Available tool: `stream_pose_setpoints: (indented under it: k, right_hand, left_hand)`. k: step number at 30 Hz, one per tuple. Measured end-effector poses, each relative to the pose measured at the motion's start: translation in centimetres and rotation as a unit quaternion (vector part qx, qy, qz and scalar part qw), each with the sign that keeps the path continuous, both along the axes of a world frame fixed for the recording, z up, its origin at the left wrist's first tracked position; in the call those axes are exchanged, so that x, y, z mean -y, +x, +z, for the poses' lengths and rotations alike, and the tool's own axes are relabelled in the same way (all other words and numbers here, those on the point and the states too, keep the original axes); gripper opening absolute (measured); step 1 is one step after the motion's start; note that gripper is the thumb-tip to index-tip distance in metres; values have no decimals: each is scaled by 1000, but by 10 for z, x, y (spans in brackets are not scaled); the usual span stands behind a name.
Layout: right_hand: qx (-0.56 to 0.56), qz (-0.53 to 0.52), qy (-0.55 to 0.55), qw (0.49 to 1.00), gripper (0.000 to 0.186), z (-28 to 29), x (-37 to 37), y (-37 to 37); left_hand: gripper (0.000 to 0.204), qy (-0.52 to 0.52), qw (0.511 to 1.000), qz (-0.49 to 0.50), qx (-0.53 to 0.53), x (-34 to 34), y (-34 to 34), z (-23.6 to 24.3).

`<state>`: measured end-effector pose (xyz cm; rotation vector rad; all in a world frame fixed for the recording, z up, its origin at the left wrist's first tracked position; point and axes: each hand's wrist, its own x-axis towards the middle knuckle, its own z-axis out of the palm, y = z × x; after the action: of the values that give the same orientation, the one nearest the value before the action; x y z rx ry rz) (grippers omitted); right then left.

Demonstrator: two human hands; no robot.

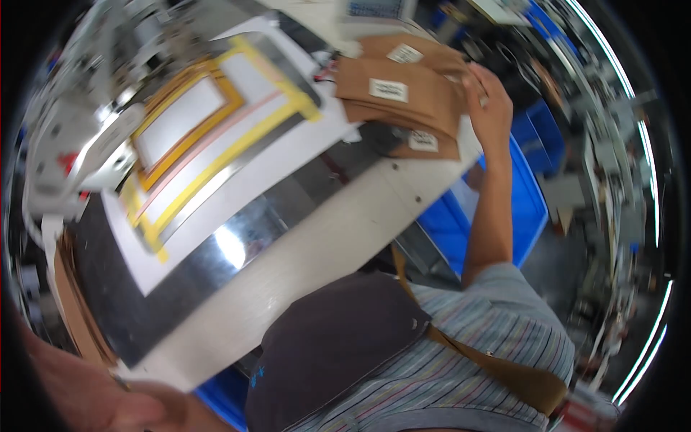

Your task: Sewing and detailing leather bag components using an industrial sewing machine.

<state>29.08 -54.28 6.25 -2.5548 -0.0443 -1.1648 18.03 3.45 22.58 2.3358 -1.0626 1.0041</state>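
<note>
At the far right end of the worktable, my right hand (491, 101) is at the edge of a pile of brown fabric pieces (425, 83) bearing white labels. Its fingers are bent together at the right border of the upper piece and appear to pinch it. The pieces overlap loosely, and one hangs toward the table's near edge. At the lower left, bare skin of my left arm and hand (129, 407) shows blurred, near a stack of brown pieces (83, 309) hanging at the table's left end. The left fingers cannot be made out.
A sewing machine head (93, 155) stands at the left. Beside it, a yellow-edged frame template (194, 155) with yellow tape lies on white sheeting (288, 155). A blue bin (529, 205) stands below the table's right end. The table's pale front edge (288, 277) runs before my body.
</note>
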Motion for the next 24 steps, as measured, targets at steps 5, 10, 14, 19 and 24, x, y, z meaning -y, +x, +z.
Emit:
stream_pose_setpoints:
  k: [5, 10, 14, 19, 24]
  right_hand:
    - [-153, -263, 18, 952, 32, -16, 92, -84]
    - [-505, -244, 104, 821, 41, -81, 131, -132]
    - [-506, -202, 70, 836, 45, -151, 159, -142]
    - [-518, -174, 127, 828, 55, -219, 184, -111]
    - [-608, -227, 185, 738, 67, -254, 144, -96]
  left_hand:
    - [27, -10, 976, 19, -215, -9, 7, -95]
    - [31, -72, 932, -9, -355, -18, 18, -152]
    - [40, -91, 905, 17, -415, -14, 24, -159]
    - [41, -71, 900, 54, -426, -20, 23, -168]
    - [27, -24, 891, 65, -449, -34, 19, -175]
